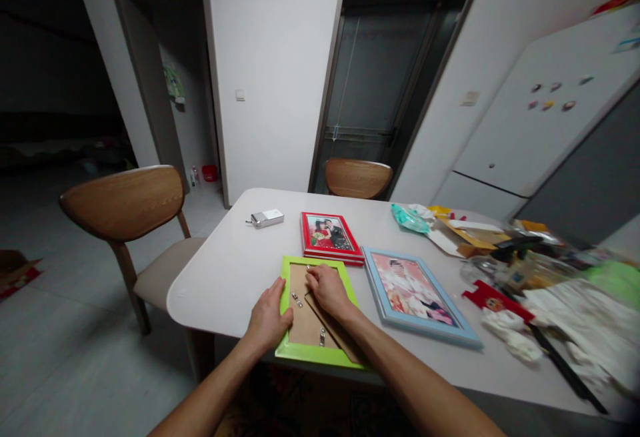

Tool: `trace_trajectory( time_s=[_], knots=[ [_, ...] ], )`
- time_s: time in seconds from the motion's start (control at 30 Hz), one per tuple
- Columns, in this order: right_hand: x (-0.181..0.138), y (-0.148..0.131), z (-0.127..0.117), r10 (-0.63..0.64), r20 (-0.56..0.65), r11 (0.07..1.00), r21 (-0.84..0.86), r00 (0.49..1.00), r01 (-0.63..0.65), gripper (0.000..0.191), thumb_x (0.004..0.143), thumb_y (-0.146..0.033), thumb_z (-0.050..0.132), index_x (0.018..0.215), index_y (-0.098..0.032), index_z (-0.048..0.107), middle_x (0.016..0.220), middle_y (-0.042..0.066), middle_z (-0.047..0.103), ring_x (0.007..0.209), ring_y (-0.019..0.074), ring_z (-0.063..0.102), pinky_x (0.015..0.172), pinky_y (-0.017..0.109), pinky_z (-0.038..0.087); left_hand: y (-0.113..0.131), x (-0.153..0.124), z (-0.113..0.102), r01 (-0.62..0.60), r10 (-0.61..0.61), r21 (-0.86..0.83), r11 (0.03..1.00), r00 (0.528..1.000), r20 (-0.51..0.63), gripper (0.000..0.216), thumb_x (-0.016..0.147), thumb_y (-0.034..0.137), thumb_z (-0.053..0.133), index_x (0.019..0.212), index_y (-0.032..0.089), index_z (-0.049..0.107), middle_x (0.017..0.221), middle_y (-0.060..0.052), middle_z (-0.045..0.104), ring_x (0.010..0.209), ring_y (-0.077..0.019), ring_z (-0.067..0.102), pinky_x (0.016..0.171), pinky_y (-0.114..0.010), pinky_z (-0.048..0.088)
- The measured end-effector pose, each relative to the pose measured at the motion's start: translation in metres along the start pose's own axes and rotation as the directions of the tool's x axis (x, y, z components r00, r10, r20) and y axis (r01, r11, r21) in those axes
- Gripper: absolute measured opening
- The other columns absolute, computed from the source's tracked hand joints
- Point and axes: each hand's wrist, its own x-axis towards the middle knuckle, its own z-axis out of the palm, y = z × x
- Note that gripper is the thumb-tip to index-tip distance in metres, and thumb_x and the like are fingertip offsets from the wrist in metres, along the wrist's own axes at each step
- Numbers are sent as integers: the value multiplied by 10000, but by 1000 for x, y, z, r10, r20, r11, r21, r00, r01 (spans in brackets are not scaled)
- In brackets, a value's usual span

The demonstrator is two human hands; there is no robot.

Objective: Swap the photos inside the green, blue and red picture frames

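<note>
A lime-green picture frame [320,355] lies back side up at the table's near edge, with its brown backing board [306,327] showing. My left hand [270,315] grips the frame's left side, thumb on the rim. Curled over the upper part of the backing, my right hand [327,288] pinches at a small metal clip [309,267] by the top rim; its fingers partly cover the clip. More metal clips [297,299] sit at the left of the backing, and another clip [323,337] is near the bottom. The brown stand leg is partly under my right forearm.
Red picture frames [333,252] are stacked behind, and a light blue picture frame [425,331] lies to the right. A small silver-white box-shaped object [267,218] rests at the back left. Wrappers, white cloth [580,320] and a long black object [565,369] crowd the right side. Wooden chairs [125,203] stand around.
</note>
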Motion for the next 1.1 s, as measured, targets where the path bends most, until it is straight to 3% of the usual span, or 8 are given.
trace_trajectory(
  time_s=[0.2,0.43,0.57,0.67,0.77,0.83,0.93,1.1],
  knots=[
    [15,17,12,96,-18,994,-49,995,-96,261,784,-221,397,827,-150,644,798,82,560,800,166,480,706,252,308,0,2,-1,3,-3,-15,1000,1000,22,575,637,160,497,1202,155,392,1271,-74,419,1149,-199,395,985,-327,278],
    [14,9,13,71,16,997,-27,997,-71,252,788,-241,409,883,-200,638,869,74,561,850,174,480,746,264,318,2,2,-1,3,-3,-12,1000,1000,24,572,642,168,492,1203,122,389,1270,-97,417,1151,-211,393,986,-317,279],
    [3,6,-4,8,36,1000,11,999,-8,285,775,-221,429,1005,-174,590,887,75,579,845,161,498,771,257,334,2,2,0,-1,1,-10,1000,1000,9,570,642,162,494,1201,130,390,1265,-90,424,1153,-203,392,985,-315,282],
    [-21,8,-26,-134,81,985,120,988,123,307,745,-230,472,1031,-180,573,998,72,554,929,154,480,831,255,330,1,1,0,-3,4,-10,1000,1000,8,567,647,170,495,1202,123,390,1261,-99,428,1147,-207,398,979,-318,292],
    [-49,10,-47,-305,219,935,252,927,248,266,665,-207,554,920,-216,628,1099,63,497,1004,176,448,870,295,324,1,1,0,-3,3,-7,1000,1000,13,566,655,178,492,1207,121,383,1265,-101,423,1154,-206,389,982,-314,285],
    [-61,9,-53,-348,290,923,274,892,271,243,634,-191,585,863,-242,650,1125,54,479,1026,192,435,887,330,311,2,1,-1,-3,3,0,1000,1000,19,568,662,180,487,1213,111,372,1269,-108,415,1161,-205,380,988,-309,275],
    [-68,8,-50,-340,292,927,265,894,266,168,636,-201,605,781,-257,670,1110,48,491,1029,203,425,897,365,292,4,1,-1,-5,5,17,1000,1000,30,566,670,181,478,1218,95,363,1272,-120,408,1161,-203,378,989,-303,274],
    [-66,8,-34,-326,187,920,290,927,265,86,674,-228,582,699,-231,665,1030,40,517,994,188,428,865,342,325,4,1,0,-4,3,51,999,999,34,565,666,166,473,1214,84,363,1268,-128,411,1158,-203,383,983,-311,285]
  ],
)
